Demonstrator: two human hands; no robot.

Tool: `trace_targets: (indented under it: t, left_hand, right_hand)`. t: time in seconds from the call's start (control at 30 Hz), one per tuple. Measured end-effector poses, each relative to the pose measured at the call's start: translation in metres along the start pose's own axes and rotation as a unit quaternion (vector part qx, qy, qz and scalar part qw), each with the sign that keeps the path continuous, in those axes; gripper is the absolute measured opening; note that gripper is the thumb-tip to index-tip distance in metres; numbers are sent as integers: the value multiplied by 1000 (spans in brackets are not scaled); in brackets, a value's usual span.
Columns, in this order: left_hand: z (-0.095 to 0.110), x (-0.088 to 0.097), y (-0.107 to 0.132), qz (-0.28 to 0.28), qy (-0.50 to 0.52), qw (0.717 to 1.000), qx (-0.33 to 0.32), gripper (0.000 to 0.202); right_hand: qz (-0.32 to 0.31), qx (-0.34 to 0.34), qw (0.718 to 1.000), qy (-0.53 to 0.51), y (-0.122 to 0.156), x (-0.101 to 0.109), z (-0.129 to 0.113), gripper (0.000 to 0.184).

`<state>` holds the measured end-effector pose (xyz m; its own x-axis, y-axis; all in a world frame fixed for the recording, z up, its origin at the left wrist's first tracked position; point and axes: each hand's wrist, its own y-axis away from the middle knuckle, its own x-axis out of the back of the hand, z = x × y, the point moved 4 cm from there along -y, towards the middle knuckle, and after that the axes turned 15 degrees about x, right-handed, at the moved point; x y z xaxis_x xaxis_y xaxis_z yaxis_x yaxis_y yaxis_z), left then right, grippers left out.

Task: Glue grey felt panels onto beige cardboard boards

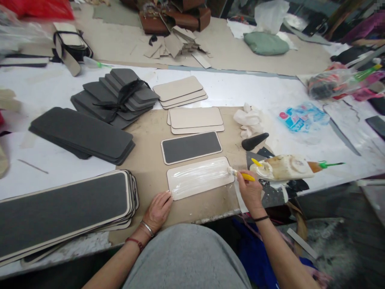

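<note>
A cream rectangular panel (200,182) lies in front of me, streaked with wet white glue. My left hand (157,206) rests at its lower left corner, fingertips pressed together on the edge. A yellow-handled glue brush (248,177) is gripped in my right hand (251,190), its bristles touching the panel's right end. Just beyond lies a panel (192,147) with a dark grey piece centred on it. To the right, a glue-smeared bottle (288,167) with a green nozzle lies on its side, a second yellow handle beside it.
Grey pieces (81,134) and a stack of long bordered panels (63,208) fill the left. Cream panels (195,118) lie farther back. Crumpled tissue (249,120) and a black cone-shaped object (255,141) sit near the bottle. Brown leather bags (174,20) stand at the back.
</note>
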<state>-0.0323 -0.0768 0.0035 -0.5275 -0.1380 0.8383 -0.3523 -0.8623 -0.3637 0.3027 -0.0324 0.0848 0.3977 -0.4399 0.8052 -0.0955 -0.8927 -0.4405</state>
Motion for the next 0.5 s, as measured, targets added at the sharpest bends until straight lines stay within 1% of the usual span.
trace_targets:
  t: [0.07, 0.23, 0.33, 0.4, 0.47, 0.5]
  left_hand:
    - [0, 0, 0, 0, 1, 1000, 0, 31]
    - [0, 0, 0, -11, 7, 1000, 8, 34]
    - [0, -1, 1, -11, 11, 1000, 7, 36]
    - [-1, -2, 1, -9, 13, 1000, 13, 38]
    - [-2, -2, 1, -10, 11, 1000, 17, 38]
    - [-1, -2, 1, -10, 9, 1000, 16, 38]
  right_hand:
    - [-10, 21, 1000, -9, 7, 2, -5, 28]
    - [-44, 49, 997, -29, 25, 6, -15, 21]
    - [-91, 72, 990, -75, 35, 2, -32, 19]
    - [-129, 92, 979, -125, 40, -2, -46, 18]
    - [-145, 106, 972, -150, 43, -3, -56, 18]
    - [-142, 106, 973, -146, 44, -3, -59, 18]
